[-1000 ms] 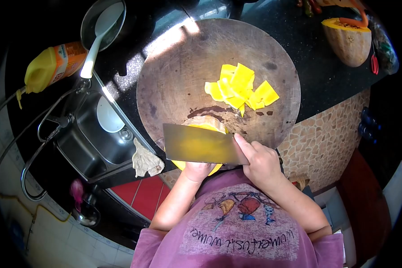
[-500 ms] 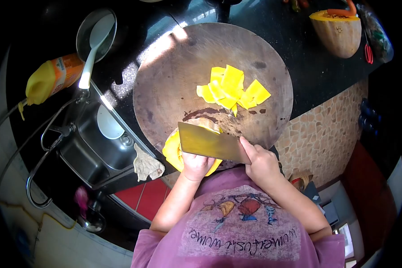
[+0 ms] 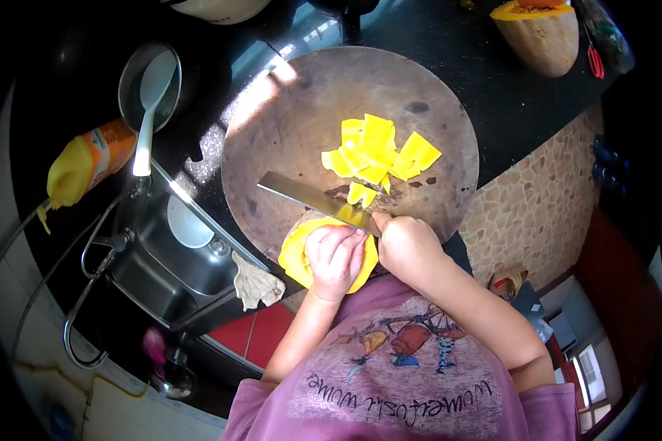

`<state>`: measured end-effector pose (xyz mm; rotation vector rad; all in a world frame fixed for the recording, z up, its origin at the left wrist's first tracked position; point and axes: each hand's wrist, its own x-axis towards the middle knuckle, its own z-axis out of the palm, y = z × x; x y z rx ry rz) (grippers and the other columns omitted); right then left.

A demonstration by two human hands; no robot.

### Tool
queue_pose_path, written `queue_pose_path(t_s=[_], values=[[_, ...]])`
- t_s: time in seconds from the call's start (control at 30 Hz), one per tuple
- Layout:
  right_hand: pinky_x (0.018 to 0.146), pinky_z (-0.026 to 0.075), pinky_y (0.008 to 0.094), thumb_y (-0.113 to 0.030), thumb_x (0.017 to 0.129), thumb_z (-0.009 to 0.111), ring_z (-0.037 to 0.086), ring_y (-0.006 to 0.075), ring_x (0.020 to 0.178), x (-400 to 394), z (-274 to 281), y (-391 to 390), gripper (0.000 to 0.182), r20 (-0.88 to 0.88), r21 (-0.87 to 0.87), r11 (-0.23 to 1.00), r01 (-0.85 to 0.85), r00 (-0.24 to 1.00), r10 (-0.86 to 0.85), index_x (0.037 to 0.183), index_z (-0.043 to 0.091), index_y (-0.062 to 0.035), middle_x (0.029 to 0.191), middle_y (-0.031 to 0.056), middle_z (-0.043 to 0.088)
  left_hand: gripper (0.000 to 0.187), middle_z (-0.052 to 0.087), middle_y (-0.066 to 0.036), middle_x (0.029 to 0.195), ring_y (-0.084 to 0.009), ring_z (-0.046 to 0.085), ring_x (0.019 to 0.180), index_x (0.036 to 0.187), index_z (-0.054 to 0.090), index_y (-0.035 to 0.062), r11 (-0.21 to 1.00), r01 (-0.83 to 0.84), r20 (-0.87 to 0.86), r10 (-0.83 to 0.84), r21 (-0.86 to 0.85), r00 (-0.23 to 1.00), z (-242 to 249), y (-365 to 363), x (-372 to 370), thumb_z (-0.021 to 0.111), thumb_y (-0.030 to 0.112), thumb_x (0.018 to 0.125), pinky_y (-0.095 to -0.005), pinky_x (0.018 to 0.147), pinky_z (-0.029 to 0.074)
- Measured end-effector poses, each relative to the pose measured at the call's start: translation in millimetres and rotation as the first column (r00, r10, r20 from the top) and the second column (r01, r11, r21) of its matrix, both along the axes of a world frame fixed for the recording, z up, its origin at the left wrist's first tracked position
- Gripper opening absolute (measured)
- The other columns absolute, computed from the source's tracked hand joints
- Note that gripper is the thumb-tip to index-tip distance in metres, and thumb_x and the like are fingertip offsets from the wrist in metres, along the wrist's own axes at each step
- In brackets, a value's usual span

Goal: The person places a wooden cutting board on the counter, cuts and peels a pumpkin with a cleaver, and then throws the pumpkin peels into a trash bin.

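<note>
My right hand (image 3: 407, 246) is closed round the handle of a wide-bladed cleaver (image 3: 312, 198), its blade pointing left over the near part of a round wooden board (image 3: 287, 132). Beneath and beside the blade, my left hand (image 3: 335, 257) grips a piece of yellow pumpkin (image 3: 296, 253) at the board's near edge, fingers pressed on its top. Flat yellow pumpkin slices (image 3: 375, 143) lie in a loose pile right of the board's middle. One small slice (image 3: 361, 194) lies just beyond the blade.
Left of the board are a sink (image 3: 154, 257) with a white bowl (image 3: 190, 222), a cloth (image 3: 256, 283), a yellow bottle (image 3: 77, 169) and a pan (image 3: 129, 88) with a white spoon (image 3: 154, 84). A cut pumpkin (image 3: 541, 40) stands at the back right, near red-handled scissors (image 3: 595, 62).
The cleaver has swung to a steeper angle with its blade nearer edge-on. My left hand now shows on top of the pumpkin piece. A small slice has appeared beyond the blade. The view has shifted.
</note>
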<state>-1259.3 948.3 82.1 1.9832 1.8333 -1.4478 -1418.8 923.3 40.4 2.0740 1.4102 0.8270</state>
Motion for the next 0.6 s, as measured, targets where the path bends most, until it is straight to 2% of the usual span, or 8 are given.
queue_pose_path(t_s=[0.03, 0.13, 0.27, 0.3, 0.4, 0.47, 0.57, 0.6], values=[[0.064, 0.054, 0.0478, -0.009, 0.079, 0.057, 0.068, 0.0384, 0.070, 1.9, -0.6, 1.5, 0.019, -0.016, 0.012, 1.000, 0.023, 1.000, -0.023, 0.095, 0.065, -0.0006, 0.071, 0.0223, 0.066, 0.024, 0.063, -0.004, 0.092, -0.0246, 0.057, 0.086, 0.087, 0.069, 0.0075, 1.000, -0.007, 0.014, 0.007, 0.008, 1.000, -1.0, 0.8, 0.2, 0.080, 0.002, 0.066, -0.0347, 0.078, 0.046], [0.064, 0.054, 0.0489, -0.008, 0.079, 0.057, 0.067, 0.0392, 0.068, 13.7, -4.6, -0.8, 0.019, -0.079, 0.070, 0.995, 0.068, 0.995, -0.063, 0.094, 0.066, -0.0016, 0.070, 0.0221, 0.066, 0.025, 0.063, -0.004, 0.092, -0.0246, 0.057, 0.086, 0.087, 0.069, 0.0075, 1.000, 0.001, 0.013, -0.001, 0.007, 1.000, -2.9, -0.3, -2.2, 0.080, 0.002, 0.066, -0.0347, 0.078, 0.046], [0.065, 0.054, 0.0457, -0.010, 0.078, 0.064, 0.067, 0.0369, 0.071, 22.9, 26.3, -6.8, 0.028, -0.081, 0.054, 0.996, 0.065, 0.995, -0.061, 0.105, 0.068, -0.0045, 0.079, 0.0206, 0.066, 0.026, 0.063, -0.005, 0.095, -0.0258, 0.057, 0.089, 0.088, 0.069, 0.0072, 0.999, 0.017, 0.008, -0.016, -0.030, 1.000, 1.3, -0.8, -5.2, 0.080, 0.002, 0.065, -0.0354, 0.079, 0.047], [0.065, 0.055, 0.0441, -0.009, 0.077, 0.066, 0.066, 0.0363, 0.070, 23.3, 32.8, -9.9, 0.035, -0.041, 0.049, 0.998, 0.043, 0.998, -0.041, 0.112, 0.067, -0.0059, 0.078, 0.0175, 0.062, 0.026, 0.063, -0.005, 0.095, -0.0258, 0.057, 0.089, 0.088, 0.069, 0.0072, 0.999, 0.020, 0.007, -0.020, -0.037, 1.000, 0.5, -3.0, -6.3, 0.080, 0.002, 0.065, -0.0354, 0.079, 0.047], [0.061, 0.053, 0.0424, -0.009, 0.081, 0.068, 0.063, 0.0360, 0.065, 19.8, 36.1, -16.6, 0.030, 0.005, 0.099, 0.993, 0.069, 0.998, -0.070, 0.110, 0.069, -0.0064, 0.076, 0.0162, 0.060, 0.027, 0.064, -0.007, 0.096, -0.0281, 0.058, 0.092, 0.089, 0.069, 0.0054, 0.999, 0.025, -0.071, -0.028, -0.039, 0.997, -2.4, -5.6, -7.6, 0.079, 0.003, 0.064, -0.0383, 0.083, 0.046], [0.060, 0.053, 0.0411, -0.007, 0.078, 0.068, 0.064, 0.0346, 0.065, 19.4, 32.9, -20.2, 0.033, -0.013, 0.099, 0.992, 0.078, 0.997, -0.077, 0.111, 0.068, -0.0049, 0.077, 0.0164, 0.061, 0.030, 0.065, -0.009, 0.099, -0.0304, 0.060, 0.095, 0.092, 0.069, 0.0032, 0.998, 0.034, -0.022, -0.035, -0.047, 0.999, -3.0, -5.2, -8.3, 0.078, 0.004, 0.063, -0.0412, 0.088, 0.045], [0.061, 0.054, 0.0411, -0.005, 0.075, 0.066, 0.064, 0.0341, 0.066, 17.1, 30.7, -25.4, 0.036, 0.017, 0.106, 0.994, 0.026, 0.999, -0.028, 0.111, 0.067, -0.0015, 0.077, 0.0165, 0.062, 0.031, 0.066, -0.010, 0.102, -0.0306, 0.060, 0.097, 0.093, 0.070, 0.0020, 0.999, 0.034, -0.066, -0.035, -0.014, 0.997, 4.3, 3.9, -3.5, 0.077, 0.004, 0.062, -0.0414, 0.089, 0.045], [0.060, 0.053, 0.0410, -0.005, 0.079, 0.061, 0.065, 0.0336, 0.066, 16.5, 30.5, -23.7, 0.036, 0.005, 0.094, 0.996, 0.000, 1.000, -0.001, 0.113, 0.065, 0.0018, 0.076, 0.0166, 0.062, 0.031, 0.066, -0.010, 0.102, -0.0306, 0.060, 0.097, 0.093, 0.070, 0.0020, 0.999, 0.041, -0.064, -0.042, -0.016, 0.997, 4.7, 4.5, -2.7, 0.077, 0.004, 0.062, -0.0414, 0.089, 0.045]])
